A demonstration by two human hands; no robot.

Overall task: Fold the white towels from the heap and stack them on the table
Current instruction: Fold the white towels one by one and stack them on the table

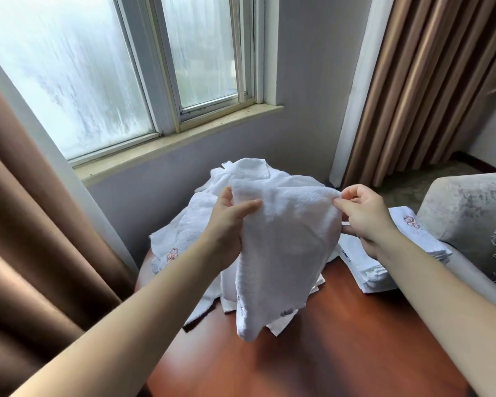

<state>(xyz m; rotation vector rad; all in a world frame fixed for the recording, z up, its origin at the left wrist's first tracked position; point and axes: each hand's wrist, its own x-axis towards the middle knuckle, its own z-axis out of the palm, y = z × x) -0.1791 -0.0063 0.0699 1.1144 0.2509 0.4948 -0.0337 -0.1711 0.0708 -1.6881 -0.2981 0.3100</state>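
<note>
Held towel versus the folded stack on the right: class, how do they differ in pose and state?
The held towel hangs crumpled in the air, gripped by the left hand and right hand; the folded stack lies flat on the table. The held towel is one unfolded piece; the folded stack is several neat layers. Both are white.

2 hands [226,222] [367,219], 1 towel [284,239], 1 heap [195,224], 1 tbl [327,353].

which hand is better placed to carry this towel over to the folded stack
Right, probably. The right hand pinches the towel by the folded stack; the left hand grips its other edge over the heap, farther away.
</note>
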